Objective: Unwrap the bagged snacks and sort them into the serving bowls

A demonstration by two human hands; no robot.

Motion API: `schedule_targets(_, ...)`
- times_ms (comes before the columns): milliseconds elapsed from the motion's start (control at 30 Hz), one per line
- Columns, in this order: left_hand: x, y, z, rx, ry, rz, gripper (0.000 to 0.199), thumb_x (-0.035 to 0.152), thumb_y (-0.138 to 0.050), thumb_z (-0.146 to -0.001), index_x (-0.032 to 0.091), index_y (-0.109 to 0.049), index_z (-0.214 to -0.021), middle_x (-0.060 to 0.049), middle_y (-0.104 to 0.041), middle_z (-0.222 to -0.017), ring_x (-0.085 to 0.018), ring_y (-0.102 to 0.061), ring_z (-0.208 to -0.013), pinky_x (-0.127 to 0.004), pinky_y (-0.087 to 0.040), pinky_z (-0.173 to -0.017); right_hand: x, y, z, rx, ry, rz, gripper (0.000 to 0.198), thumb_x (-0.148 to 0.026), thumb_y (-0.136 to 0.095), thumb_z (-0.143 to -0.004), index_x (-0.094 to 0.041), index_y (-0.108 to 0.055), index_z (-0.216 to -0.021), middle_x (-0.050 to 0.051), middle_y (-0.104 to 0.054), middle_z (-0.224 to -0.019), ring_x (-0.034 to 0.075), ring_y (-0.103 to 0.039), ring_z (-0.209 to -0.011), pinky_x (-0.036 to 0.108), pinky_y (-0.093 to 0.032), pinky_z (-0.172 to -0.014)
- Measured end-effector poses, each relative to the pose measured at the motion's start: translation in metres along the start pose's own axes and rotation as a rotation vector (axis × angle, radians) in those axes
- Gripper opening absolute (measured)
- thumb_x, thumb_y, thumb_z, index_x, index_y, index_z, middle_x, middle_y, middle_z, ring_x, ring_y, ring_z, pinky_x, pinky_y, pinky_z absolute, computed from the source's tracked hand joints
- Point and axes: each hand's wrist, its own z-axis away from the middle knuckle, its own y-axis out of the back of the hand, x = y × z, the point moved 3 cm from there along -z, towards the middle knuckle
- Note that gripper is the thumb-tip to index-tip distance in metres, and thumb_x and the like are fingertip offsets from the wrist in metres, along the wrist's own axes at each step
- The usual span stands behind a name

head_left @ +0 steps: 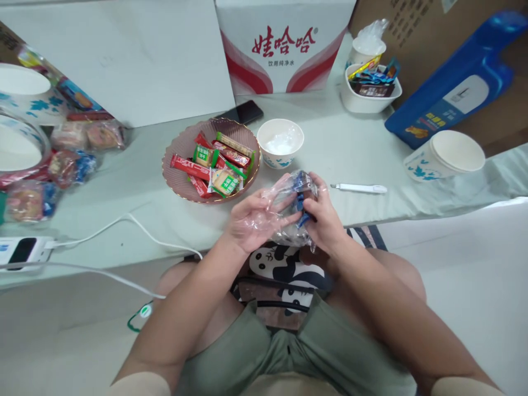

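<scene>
A crumpled clear plastic wrapper with blue print [295, 190] is stretched between my two hands, over the table's front edge. My left hand [253, 220] holds its left side, palm up, with the film lying across the fingers. My right hand [325, 214] pinches the right side near the blue part, thumb on top. Whether anything is inside the wrapper I cannot tell. Just beyond stands a white paper cup [280, 129] with clear plastic in it. A pink ribbed bowl [173, 173] to its left holds several packaged snacks [225, 181].
A white pen-like tool [358, 188] lies right of my hands, near stacked paper cups [424, 165]. Behind are a phone [249, 111], a white tub of sachets [369, 103], a blue bottle [454, 82] and a carton [284, 49]. Cables and a power strip [25, 250] lie left.
</scene>
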Motion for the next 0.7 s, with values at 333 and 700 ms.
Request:
schedule_targets(333, 0.018, -0.010, -0.013, 0.181, 0.011, -0.037, 0.003, 0.019, -0.067, -0.076, 0.017, -0.066, -0.073, -0.005, -0.075, -0.106, -0.021, -0.070, -0.102, -0.029, -0.058, -0.075, -0.008, -0.001, 0.000, 0.039, -0.329, -0.730, 0.028, -0.043, -0.077, -0.074, -0.031, -0.068, -0.097, -0.003, -0.075, -0.096, 0.023, -0.070, -0.086, 0.044, -0.062, -0.080)
schedule_targets(700, 0.074, -0.006, 0.025, 0.210, -0.214, 0.100, 0.026, 0.027, -0.057, -0.080, 0.020, -0.053, -0.056, -0.009, -0.076, -0.107, -0.037, -0.061, -0.131, -0.051, -0.056, -0.100, -0.005, 0.001, 0.001, -0.195, -0.358, -0.568, 0.062, -0.073, -0.057, -0.077, -0.032, -0.061, -0.123, 0.007, -0.072, -0.122, 0.031, -0.066, -0.108, 0.047, -0.058, -0.075)
